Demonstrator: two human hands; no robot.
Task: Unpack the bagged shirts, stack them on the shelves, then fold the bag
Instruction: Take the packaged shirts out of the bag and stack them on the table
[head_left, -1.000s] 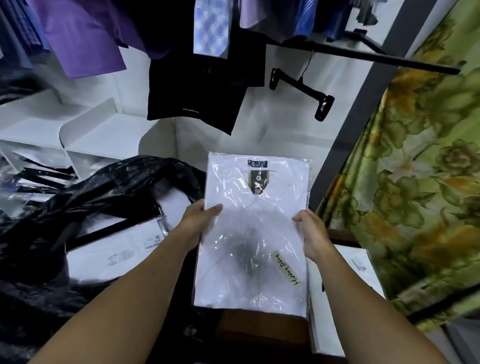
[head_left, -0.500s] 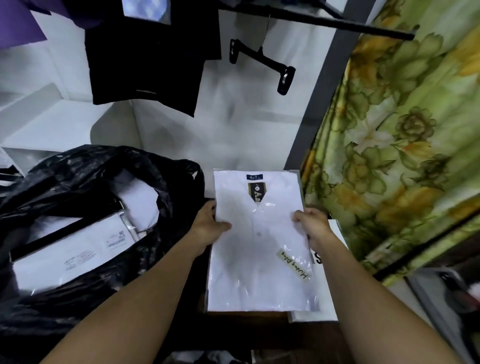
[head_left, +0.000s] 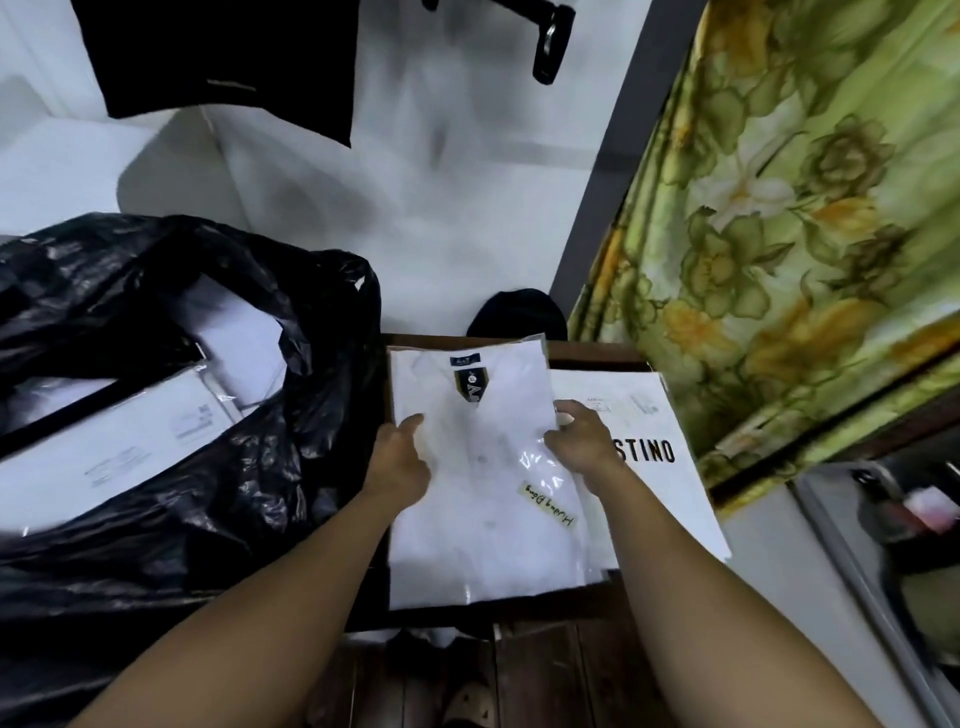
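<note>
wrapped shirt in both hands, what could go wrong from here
1. The left hand and right hand pinch only the side edges of the wrapped shirt; its glossy film may slip.
2. It overlaps the lettered pack at a skew, so set down like this the pile may sit uneven.
3. The black bag slumps open with more packs inside; one could slide out.

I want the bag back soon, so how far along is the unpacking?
Done: one lettered shirt pack lies on the dark wooden surface. In hand: the left hand and right hand grip a wrapped white shirt that overlaps that pack's edge. Left: the black bag holds more packed shirts and is not yet folded.
</note>
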